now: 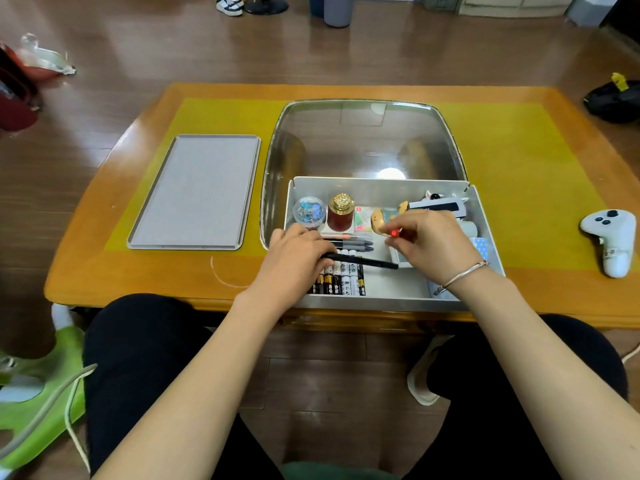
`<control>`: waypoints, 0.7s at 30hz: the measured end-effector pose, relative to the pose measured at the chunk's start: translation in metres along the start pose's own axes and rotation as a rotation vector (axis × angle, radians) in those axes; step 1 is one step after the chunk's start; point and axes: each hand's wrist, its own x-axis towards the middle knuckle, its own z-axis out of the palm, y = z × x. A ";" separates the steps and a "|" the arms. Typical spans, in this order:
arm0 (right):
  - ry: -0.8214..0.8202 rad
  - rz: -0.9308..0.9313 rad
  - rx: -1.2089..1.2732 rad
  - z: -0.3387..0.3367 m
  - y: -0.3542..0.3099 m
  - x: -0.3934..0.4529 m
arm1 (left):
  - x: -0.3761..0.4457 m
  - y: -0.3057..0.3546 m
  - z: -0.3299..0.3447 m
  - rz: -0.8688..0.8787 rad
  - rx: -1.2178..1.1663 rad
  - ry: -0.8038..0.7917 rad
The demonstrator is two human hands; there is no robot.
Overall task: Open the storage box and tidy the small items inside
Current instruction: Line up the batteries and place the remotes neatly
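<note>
The grey storage box stands open at the table's near edge, its lid lying flat to the left. My left hand grips a black pen that lies slanted over a row of batteries. My right hand pinches a small red item above the box's middle. Further in sit a tub of clips, a red jar with a gold cap, several pens and a white toy.
A glass inset fills the table behind the box. A white game controller lies on the yellow mat at the right. A green stool stands by my left knee.
</note>
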 end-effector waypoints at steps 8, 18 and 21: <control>0.175 0.119 0.156 0.010 0.005 0.007 | -0.001 -0.004 -0.001 -0.015 0.100 -0.194; -0.200 -0.049 0.139 0.038 -0.002 0.019 | 0.009 0.004 -0.005 0.018 -0.095 -0.020; -0.225 -0.037 0.100 0.042 0.000 0.021 | 0.011 -0.001 -0.004 0.030 0.021 -0.018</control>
